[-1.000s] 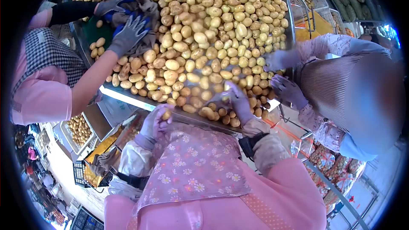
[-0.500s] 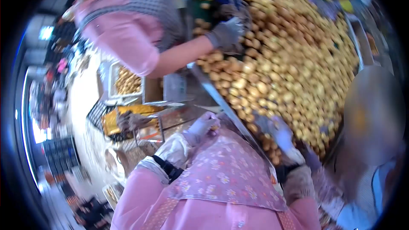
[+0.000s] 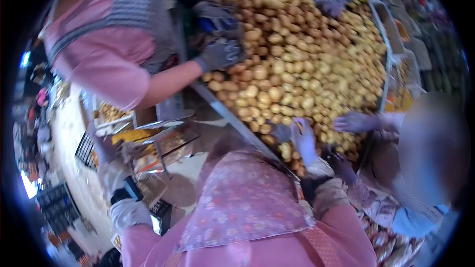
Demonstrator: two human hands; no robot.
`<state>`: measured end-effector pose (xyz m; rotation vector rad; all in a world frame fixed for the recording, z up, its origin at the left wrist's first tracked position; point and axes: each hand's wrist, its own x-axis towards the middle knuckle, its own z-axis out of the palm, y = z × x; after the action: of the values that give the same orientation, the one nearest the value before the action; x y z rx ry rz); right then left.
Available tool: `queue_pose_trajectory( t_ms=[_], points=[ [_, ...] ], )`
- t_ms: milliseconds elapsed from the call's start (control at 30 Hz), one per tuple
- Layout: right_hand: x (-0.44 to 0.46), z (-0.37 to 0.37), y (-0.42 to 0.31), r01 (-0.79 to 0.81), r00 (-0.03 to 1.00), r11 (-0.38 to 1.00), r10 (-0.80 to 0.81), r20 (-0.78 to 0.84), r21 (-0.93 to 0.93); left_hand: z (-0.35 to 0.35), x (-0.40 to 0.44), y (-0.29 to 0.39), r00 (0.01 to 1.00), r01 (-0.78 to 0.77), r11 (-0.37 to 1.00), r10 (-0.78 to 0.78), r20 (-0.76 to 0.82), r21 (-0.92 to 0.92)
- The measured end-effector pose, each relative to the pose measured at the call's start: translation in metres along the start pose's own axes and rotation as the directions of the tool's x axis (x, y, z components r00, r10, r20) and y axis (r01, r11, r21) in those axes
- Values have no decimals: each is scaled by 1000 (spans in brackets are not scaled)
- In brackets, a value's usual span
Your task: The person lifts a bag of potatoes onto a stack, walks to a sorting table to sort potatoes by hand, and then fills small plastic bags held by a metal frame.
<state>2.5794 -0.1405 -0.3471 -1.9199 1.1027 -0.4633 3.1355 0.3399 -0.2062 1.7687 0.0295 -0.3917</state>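
Both my hands wear pale lilac gloves. My left hand (image 3: 102, 147) is stretched out to the left, beside a dark crate (image 3: 86, 149); its fingers look extended but are blurred, and I see nothing in them. On the right, my right hand (image 3: 304, 143) is over the near edge of a big heap of small yellow potatoes (image 3: 292, 71). Its thumb and fingers close around a small yellowish potato (image 3: 299, 126), partly hidden. A grey-gloved hand (image 3: 282, 132) or glove part shows right beside it; whose it is I cannot tell.
A metal table edge (image 3: 232, 118) runs between me and the heap. A co-worker's grey gloves (image 3: 222, 52) work at upper left; other gloved hands (image 3: 357, 122) reach in from the right. A white crate of potatoes (image 3: 114, 118) and a metal stand (image 3: 159, 155) are at left.
My left hand has swung from in front of my apron out to the left, its fingers now extended. My right hand stays at the heap, fingers raised. The view has shifted.
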Motion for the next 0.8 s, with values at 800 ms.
queue_pose_trajectory(
  t_ms=[800],
  points=[
    [125, -29, -40, 161, 936, 741, 96, 340, -652, 503, -185, -37, 160, -982, 125, 131, 978, 144]
  ],
)
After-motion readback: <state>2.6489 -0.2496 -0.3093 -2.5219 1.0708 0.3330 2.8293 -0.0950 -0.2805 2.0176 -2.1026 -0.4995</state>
